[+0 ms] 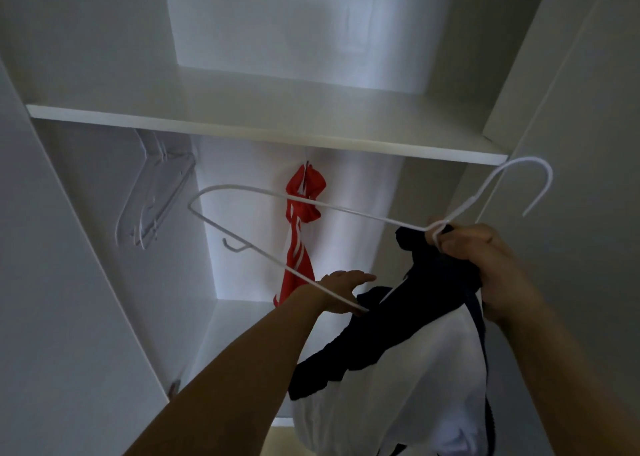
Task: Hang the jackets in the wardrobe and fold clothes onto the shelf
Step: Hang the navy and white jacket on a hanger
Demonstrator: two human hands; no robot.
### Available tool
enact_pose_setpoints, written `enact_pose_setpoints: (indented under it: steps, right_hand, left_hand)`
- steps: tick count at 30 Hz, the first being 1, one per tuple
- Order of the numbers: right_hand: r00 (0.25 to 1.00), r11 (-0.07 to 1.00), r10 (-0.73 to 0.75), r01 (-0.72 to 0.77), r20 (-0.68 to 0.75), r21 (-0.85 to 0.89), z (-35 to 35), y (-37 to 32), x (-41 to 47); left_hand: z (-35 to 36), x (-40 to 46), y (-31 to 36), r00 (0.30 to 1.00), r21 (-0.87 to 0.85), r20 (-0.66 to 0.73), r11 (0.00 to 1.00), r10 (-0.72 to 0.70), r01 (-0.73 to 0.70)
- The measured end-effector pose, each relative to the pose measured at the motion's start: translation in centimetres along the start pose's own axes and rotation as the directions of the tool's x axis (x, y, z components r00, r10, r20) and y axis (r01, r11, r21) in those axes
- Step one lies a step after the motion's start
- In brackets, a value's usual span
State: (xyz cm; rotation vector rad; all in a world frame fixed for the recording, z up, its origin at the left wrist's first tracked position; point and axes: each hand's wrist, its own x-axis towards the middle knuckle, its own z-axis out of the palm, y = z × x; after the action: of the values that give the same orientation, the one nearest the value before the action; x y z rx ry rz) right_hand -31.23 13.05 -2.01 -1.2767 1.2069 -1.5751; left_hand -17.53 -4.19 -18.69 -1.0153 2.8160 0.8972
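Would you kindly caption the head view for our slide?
Right hand grips white hanger and navy-white jacket; left hand at its lower wire.

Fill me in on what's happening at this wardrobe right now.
A person is getting a navy and white jacket onto a white wire hanger. The right hand grips the hanger's neck together with the jacket's collar; the left hand reaches to the hanger's lower arm where it enters the jacket. A red and white jacket already hangs inside the wardrobe, spare hangers hang at the left, and the shelf above shows no folded clothes.
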Motion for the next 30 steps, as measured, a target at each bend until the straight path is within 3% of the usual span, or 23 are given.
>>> enact_pose_setpoints:
  steps: [5, 10, 14, 19, 26, 30]
  right_hand:
    - [0.999, 0.999, -0.030, 0.030, -0.023, 0.015, -0.3, -1.0, -0.6]
    - [0.996, 0.995, -0.073, 0.076, -0.047, 0.058, -1.3, -1.1, -1.0]
    - [0.997, 0.997, -0.069, 0.068, 0.020, 0.049, -1.8, -0.4, -0.9]
    - [1.000, 0.988, -0.028, 0.029, 0.010, -0.151, -3.3, 2.4, -0.5]
    - [0.986, 0.899, 0.083, -0.012, 0.142, -0.438, -0.3, 6.1, -0.3]
    - [0.996, 0.916, 0.025, 0.010, 0.080, -0.401, 1.8, 6.4, 0.4]
  left_hand:
    - [0.3, 2.2, 0.9, 0.999, 0.041, 0.041, 0.999, 0.027, -0.029]
    - [-0.2, 1.7, 0.9, 0.992, -0.094, 0.120, 0.994, -0.047, 0.058]
    - [-1.7, -1.8, -2.6, 0.991, -0.370, -0.022, 0.922, -0.134, 0.116]
    - [-8.3, -9.1, -6.0, 0.914, -0.710, -0.230, 0.700, -0.336, 0.079]
    - [-17.7, -15.5, -2.7, 0.897, -0.772, -0.119, 0.607, -0.426, 0.186]
    - [-19.3, -16.2, 0.5, 0.948, -0.629, -0.015, 0.740, -0.319, 0.239]
